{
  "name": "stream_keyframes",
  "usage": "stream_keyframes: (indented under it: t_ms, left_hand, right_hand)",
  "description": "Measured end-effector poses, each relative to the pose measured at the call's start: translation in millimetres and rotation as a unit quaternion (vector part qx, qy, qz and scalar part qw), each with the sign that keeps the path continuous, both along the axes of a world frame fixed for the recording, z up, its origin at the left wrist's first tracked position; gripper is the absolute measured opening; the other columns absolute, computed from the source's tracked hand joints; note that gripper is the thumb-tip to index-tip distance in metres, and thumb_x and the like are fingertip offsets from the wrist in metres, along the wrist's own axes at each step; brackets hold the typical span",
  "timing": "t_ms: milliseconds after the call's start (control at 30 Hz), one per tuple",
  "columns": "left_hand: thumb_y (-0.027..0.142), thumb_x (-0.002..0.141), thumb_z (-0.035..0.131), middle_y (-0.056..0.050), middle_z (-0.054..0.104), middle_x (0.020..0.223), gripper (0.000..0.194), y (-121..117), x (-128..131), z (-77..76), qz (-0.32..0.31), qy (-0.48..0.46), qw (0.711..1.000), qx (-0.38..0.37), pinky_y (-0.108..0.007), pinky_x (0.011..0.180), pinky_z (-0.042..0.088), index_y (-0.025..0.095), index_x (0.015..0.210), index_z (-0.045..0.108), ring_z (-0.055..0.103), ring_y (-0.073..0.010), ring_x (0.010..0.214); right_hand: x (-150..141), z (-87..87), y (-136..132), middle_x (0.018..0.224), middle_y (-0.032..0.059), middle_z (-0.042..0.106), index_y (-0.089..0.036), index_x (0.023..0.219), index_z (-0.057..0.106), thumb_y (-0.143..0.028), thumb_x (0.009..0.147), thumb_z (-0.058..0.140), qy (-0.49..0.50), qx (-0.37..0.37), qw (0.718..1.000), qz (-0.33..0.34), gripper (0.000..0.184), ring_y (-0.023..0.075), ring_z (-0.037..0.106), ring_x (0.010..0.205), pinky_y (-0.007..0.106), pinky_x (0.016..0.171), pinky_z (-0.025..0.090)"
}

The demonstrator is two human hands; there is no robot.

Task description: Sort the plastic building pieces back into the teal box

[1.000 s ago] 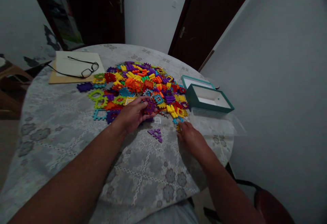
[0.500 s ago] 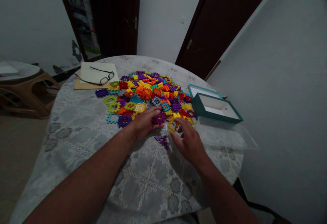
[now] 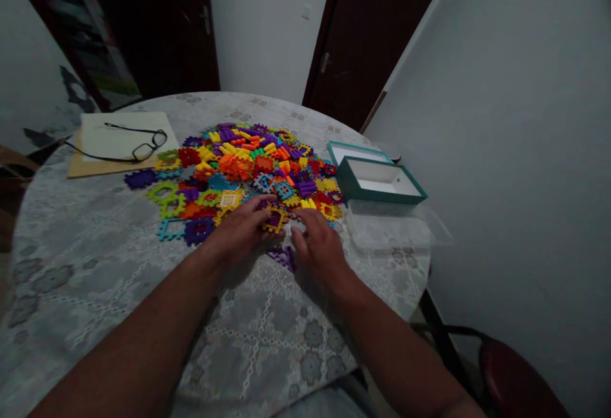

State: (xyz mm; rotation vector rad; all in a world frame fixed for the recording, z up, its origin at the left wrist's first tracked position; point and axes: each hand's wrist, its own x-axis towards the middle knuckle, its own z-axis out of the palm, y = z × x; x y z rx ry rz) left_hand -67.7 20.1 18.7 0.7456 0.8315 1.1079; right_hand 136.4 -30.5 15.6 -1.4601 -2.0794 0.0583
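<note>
My left hand (image 3: 243, 227) is closed on a yellow notched square building block (image 3: 275, 219), its thumb over the block's left side. Purple shows through and behind the yellow frame, within the same grip. My right hand (image 3: 319, 245) is close by on the right, thumb and fingers curved but apart, with nothing visible between them. A small white windowed piece (image 3: 287, 231) is in the gap between my hands. Just below them, a purple triangular piece (image 3: 283, 257) lies on the tablecloth. Beyond my hands spreads a heap of colourful plastic building blocks (image 3: 238, 167).
Black-framed glasses (image 3: 143, 151) rest on papers (image 3: 95, 135) at the left. On the right stand a green box (image 3: 382, 196) with a white interior and its lid (image 3: 353, 146), beside a clear plastic tray (image 3: 382, 233). A patterned cloth (image 3: 267, 341) covers the round table.
The yellow block has passed from my right hand to my left, over the purple block there. My right hand's fingers have moved off it. The camera view has turned right.
</note>
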Motion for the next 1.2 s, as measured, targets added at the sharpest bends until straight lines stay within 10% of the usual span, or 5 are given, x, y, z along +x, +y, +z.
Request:
stream_keyframes:
  t_ms: [367, 700, 867, 1200]
  left_hand:
    - [0.013, 0.094, 0.070, -0.014, 0.079, 0.115, 0.037, 0, -4, 15.3, 0.000, -0.005, 0.999, -0.044, -0.042, 0.083, 0.072, 0.022, 0.130, 0.072, 0.080, -0.0279, 0.104]
    - [0.006, 0.082, 0.067, -0.013, 0.078, 0.112, 0.056, -4, -8, 24.0, -0.006, -0.040, 0.997, -0.069, -0.054, 0.092, 0.070, 0.019, 0.136, 0.070, 0.078, -0.0282, 0.099]
    - [0.003, 0.074, 0.064, -0.014, 0.076, 0.120, 0.063, -10, -2, 25.4, -0.012, -0.043, 0.996, -0.071, -0.056, 0.094, 0.069, 0.020, 0.135, 0.068, 0.076, -0.0283, 0.103]
    - [0.006, 0.070, 0.071, -0.009, 0.078, 0.112, 0.068, -23, 17, 20.7, -0.073, -0.049, 0.995, -0.051, -0.029, 0.074, 0.058, 0.020, 0.136, 0.069, 0.074, -0.0202, 0.089]
  right_hand:
    - [54, -4.3, 0, 0.115, 0.0152, 0.072, -0.022, 0.108, 0.075, -0.030, 0.102, 0.075, -0.184, -0.141, 0.960, -0.156, 0.010, 0.0261, 0.071, 0.086, 0.035, 0.071, 0.048]
    - [43, -8.6, -4, 0.112, 0.0131, 0.066, -0.022, 0.102, 0.068, -0.021, 0.100, 0.067, -0.096, -0.130, 0.986, -0.050, 0.002, 0.0278, 0.068, 0.096, 0.039, 0.083, 0.056]
    - [29, 2.0, -10, 0.139, 0.0186, 0.061, -0.022, 0.109, 0.066, -0.023, 0.104, 0.064, 0.032, 0.044, 0.998, 0.013, 0.006, 0.0349, 0.062, 0.130, 0.057, 0.112, 0.054]
    - [-2, 2.2, -16, 0.155, 0.0181, 0.059, -0.024, 0.122, 0.067, -0.017, 0.105, 0.064, 0.066, 0.109, 0.982, 0.142, 0.018, 0.0347, 0.056, 0.149, 0.062, 0.120, 0.053]
